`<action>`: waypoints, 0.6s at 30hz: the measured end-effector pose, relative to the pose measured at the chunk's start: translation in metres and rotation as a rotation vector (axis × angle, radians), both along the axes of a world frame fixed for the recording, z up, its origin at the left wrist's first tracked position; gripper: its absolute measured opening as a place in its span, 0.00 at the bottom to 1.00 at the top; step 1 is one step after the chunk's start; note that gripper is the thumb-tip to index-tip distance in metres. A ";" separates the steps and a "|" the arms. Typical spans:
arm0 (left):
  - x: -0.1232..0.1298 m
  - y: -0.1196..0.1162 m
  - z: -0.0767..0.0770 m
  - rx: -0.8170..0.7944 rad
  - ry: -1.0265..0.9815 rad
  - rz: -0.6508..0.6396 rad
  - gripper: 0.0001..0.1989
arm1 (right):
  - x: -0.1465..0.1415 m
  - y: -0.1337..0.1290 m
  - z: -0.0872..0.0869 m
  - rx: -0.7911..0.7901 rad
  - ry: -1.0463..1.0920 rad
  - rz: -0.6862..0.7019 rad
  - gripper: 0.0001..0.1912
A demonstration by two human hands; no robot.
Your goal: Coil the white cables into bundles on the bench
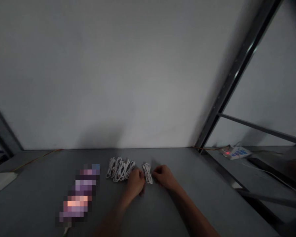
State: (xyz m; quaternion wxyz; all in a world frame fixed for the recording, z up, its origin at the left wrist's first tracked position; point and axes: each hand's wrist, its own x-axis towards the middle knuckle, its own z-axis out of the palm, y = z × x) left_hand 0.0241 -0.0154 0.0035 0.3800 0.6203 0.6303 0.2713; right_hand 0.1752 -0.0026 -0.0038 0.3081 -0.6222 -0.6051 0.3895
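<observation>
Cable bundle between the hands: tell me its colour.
The cable bundle is white, seen in the head view.

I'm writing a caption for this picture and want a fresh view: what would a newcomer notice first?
Probably the bright, pixelated patch on the left of the grey table. Next, the white cables bundled near the middle, with one separate bundle between the left hand and the right hand. Far right, a small red light glows on a white power strip.
</observation>
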 end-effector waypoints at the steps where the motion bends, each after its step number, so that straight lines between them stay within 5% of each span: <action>1: 0.000 0.001 0.000 0.000 -0.006 -0.002 0.12 | 0.000 0.000 0.002 -0.025 0.011 -0.009 0.11; 12: 0.001 0.000 0.006 0.020 0.145 -0.060 0.14 | 0.004 0.005 0.000 -0.051 0.066 -0.007 0.11; 18: -0.002 0.001 0.007 0.113 0.261 -0.084 0.13 | 0.002 0.003 0.001 0.255 -0.116 0.006 0.07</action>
